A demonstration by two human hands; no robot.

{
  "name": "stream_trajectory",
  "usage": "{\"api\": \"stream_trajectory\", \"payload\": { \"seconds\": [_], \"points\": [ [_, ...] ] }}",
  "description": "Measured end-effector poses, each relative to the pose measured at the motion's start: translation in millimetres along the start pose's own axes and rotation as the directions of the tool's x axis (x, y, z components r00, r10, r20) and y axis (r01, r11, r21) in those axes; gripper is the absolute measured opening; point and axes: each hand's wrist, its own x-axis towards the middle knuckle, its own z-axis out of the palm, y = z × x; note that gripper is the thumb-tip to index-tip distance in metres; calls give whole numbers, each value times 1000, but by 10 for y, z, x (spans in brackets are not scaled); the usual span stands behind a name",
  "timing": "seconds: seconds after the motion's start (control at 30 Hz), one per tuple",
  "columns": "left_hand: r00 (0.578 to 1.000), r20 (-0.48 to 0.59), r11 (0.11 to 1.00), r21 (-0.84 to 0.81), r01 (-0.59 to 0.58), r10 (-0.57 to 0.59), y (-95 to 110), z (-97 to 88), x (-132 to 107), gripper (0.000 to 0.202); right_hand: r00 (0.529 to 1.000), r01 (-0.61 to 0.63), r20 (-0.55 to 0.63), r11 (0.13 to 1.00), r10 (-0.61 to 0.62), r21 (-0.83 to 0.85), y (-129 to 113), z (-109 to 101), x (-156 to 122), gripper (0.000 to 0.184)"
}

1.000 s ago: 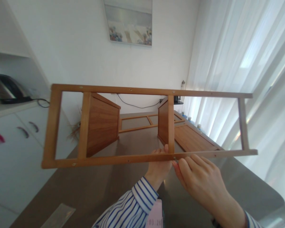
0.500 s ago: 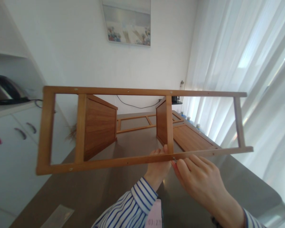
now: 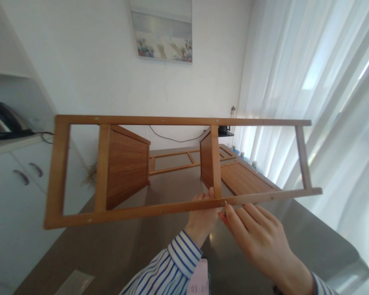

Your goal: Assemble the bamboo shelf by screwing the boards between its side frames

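A long wooden ladder-shaped frame [image 3: 160, 121] with two shelf boards fixed to it stands on edge above a grey table [image 3: 119, 250]. My left hand [image 3: 203, 215], in a blue-striped sleeve, grips the frame's lower rail from behind, next to the right upright. My right hand [image 3: 255, 237] pinches a small metal screw [image 3: 225, 203] against the underside of that rail, just right of the upright. A left shelf board [image 3: 126, 166] and a right shelf board [image 3: 206, 157] stick out away from me.
Another wooden frame [image 3: 175, 159] and a flat board [image 3: 246, 178] lie further back on the table. White cabinets [image 3: 15, 192] with a kettle [image 3: 3, 121] on top stand at left. Sheer curtains [image 3: 320, 94] hang at right, a picture [image 3: 162, 32] on the wall. A clear plastic bag [image 3: 75, 282] lies near the table's front.
The frame has drifted slightly left and down in view as my head shifted. Both hands stay at the same spot on the lower rail.
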Motion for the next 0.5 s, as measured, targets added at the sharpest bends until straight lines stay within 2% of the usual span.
{"api": "stream_trajectory", "payload": {
  "seconds": [0.13, 0.27, 0.33, 0.5],
  "points": [
    [1000, -11, 1000, 16, -3, 3, 13, -2, 17, 18, 1000, 1, -6, 990, 0, 141, -1, -118, -19, 16],
    [991, -124, 999, 29, 46, -42, 18, 47, 30, 22, 996, 13, 79, 952, -39, 307, 6, -167, -221, 16],
    [987, -159, 998, 43, 39, -31, 11, 74, 28, 25, 989, -2, 140, 951, -43, 308, 3, -96, -436, 16],
    [984, -176, 995, 96, 15, 2, -8, 92, 21, 26, 963, -13, 269, 992, -21, 126, -21, 289, -1113, 24]
  ]
}}
